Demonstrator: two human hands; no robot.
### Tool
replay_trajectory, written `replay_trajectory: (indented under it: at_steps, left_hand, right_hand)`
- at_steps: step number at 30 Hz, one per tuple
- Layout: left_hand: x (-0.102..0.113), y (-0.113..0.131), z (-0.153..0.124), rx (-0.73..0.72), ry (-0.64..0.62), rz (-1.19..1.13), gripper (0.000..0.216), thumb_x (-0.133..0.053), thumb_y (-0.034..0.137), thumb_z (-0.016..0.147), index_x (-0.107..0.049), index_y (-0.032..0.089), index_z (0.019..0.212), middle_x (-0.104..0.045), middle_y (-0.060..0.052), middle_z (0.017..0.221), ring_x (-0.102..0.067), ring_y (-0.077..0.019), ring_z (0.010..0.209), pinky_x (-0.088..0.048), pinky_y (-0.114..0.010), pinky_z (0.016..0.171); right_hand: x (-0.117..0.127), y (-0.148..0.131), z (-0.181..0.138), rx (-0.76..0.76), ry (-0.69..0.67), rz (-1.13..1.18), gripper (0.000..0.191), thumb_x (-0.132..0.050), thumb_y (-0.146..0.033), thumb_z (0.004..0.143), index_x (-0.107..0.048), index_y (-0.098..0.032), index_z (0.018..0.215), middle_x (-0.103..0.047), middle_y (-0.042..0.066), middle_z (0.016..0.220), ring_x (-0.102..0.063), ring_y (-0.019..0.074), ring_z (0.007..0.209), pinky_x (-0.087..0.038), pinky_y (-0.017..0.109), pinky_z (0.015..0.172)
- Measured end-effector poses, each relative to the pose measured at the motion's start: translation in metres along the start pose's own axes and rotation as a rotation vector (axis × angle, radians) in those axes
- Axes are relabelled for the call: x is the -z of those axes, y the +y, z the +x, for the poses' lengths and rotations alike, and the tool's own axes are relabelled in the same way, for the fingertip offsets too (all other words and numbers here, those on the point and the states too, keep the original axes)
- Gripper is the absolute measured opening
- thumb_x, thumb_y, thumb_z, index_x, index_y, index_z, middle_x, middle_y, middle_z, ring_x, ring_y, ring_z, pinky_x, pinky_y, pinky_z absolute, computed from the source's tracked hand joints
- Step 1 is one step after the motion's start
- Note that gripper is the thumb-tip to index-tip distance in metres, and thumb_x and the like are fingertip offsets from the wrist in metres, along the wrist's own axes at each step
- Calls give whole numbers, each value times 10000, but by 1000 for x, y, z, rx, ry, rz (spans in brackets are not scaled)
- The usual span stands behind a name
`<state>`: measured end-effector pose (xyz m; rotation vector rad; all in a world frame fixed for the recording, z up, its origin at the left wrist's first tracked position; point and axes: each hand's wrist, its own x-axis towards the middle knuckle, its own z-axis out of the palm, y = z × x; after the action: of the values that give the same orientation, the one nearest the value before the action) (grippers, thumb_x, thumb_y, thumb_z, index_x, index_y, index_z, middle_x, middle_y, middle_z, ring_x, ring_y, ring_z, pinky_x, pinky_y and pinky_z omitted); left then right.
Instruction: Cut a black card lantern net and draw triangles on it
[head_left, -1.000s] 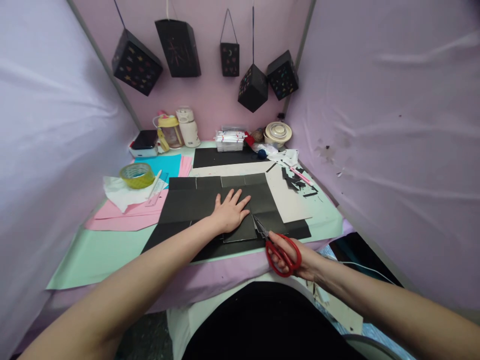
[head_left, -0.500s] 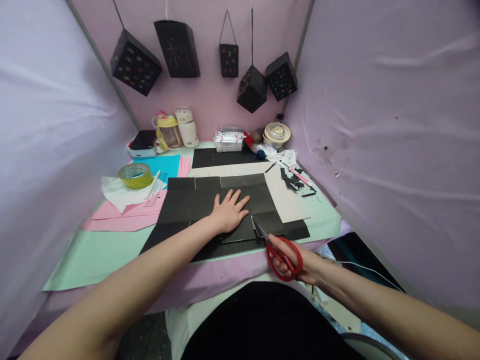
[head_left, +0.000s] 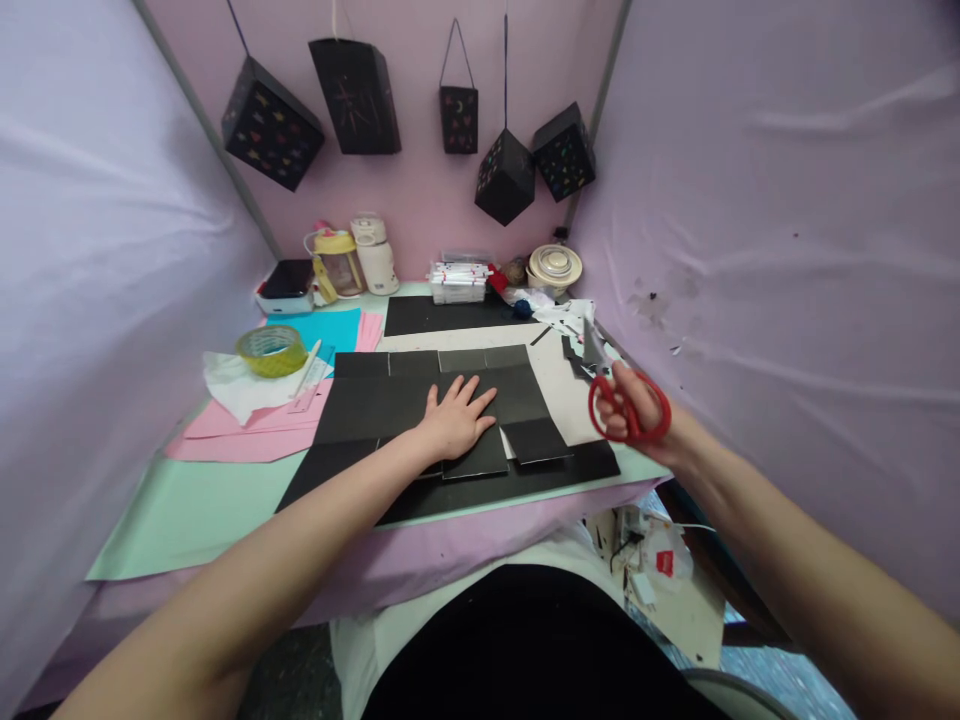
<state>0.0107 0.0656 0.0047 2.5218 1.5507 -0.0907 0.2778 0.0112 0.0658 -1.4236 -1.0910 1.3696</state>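
My left hand [head_left: 456,418] lies flat with fingers spread on a black sheet of card [head_left: 375,400], which has fold lines and short slits along its far and near edges. At the near edge a cut separates two flaps, and the right flap [head_left: 536,440] stands apart from its neighbour with a pale gap between them. My right hand [head_left: 628,402] holds red-handled scissors [head_left: 651,408] up over the right side of the table, blades pointing away from me. Another black sheet [head_left: 585,470] lies beneath the card.
Black paper scraps [head_left: 576,355] lie by the scissors. To the left are a tape roll [head_left: 271,352], white tissue [head_left: 232,385] and pink sheets [head_left: 255,435]. Bottles [head_left: 375,262] and a box of white sticks [head_left: 459,280] stand behind. Black paper lanterns [head_left: 504,178] hang above.
My right hand has lifted the scissors away from the slit at the card's near edge and moved them right and farther from me. My left hand stays flat on the card.
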Motion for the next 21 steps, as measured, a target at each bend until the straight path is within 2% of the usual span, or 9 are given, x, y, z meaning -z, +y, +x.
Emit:
replay_trajectory:
  at_steps: [2,3,4,5,8,11,15,18,21]
  left_hand:
    - [-1,0,0,-2,9,1,556,-258,517,996,-272,335,1522,-173,-50,1629,-120,-320,1494,-154,-685,1112]
    - [-1,0,0,0,14,0,556,-260,518,996,-274,336,1521,-176,-50,1628,-122,-320,1494,-156,-685,1111]
    - [-1,-1,0,3,19,-1,556,-261,519,996,-277,335,1520,-181,-51,1627,-125,-320,1493,-159,-685,1111]
    - [-2,-2,0,6,26,-2,555,-261,518,996,-282,332,1519,-188,-53,1626,-130,-320,1493,-161,-685,1110]
    - [-3,-4,-1,3,57,7,545,-272,508,999,-308,320,1510,-217,-62,1618,-153,-319,1488,-174,-681,1109]
    - [0,-4,-1,-32,114,40,532,-318,481,1000,-353,283,1493,-300,-82,1588,-231,-312,1467,-216,-628,1125]
    - [14,1,-10,-62,189,73,511,-386,416,995,-430,187,1450,-487,-106,1473,-408,-267,1381,-270,-464,1154]
    - [29,-1,-33,-56,232,37,487,-380,407,998,-494,156,1399,-522,-104,1443,-458,-239,1346,-300,-412,1150]
    - [38,-13,-67,-66,236,23,557,-413,523,964,-507,177,1390,-481,-102,1479,-407,-249,1389,-245,-451,1179]
  right_hand:
    - [19,-6,30,120,254,-454,523,-477,-727,831,-500,-207,775,-556,31,693,-497,129,552,-386,240,494]
    - [28,-5,43,114,312,-547,509,-651,-687,732,-506,-202,788,-593,70,757,-557,182,652,-410,271,544]
    - [35,-2,54,107,348,-636,528,-799,-595,615,-517,-193,808,-617,112,831,-590,240,757,-422,299,595]
    - [40,1,63,108,410,-875,578,-832,-579,562,-522,-185,850,-630,146,904,-604,290,840,-432,327,643]
    - [45,12,75,104,437,-1228,686,-758,-654,615,-519,-143,1006,-617,228,1069,-604,368,963,-435,382,719]
    - [37,13,68,102,352,-1197,668,-672,-711,675,-512,-158,1013,-644,175,1006,-623,318,903,-436,350,693]
    - [24,11,41,137,191,-1005,507,-637,-679,731,-519,-204,860,-634,53,801,-596,219,738,-416,301,640]
    - [22,17,20,186,138,-843,449,-657,-632,740,-516,-213,821,-607,19,748,-560,187,687,-407,288,627]
    - [24,24,4,198,105,-721,420,-712,-584,713,-531,-217,807,-604,10,735,-552,181,678,-408,286,631]
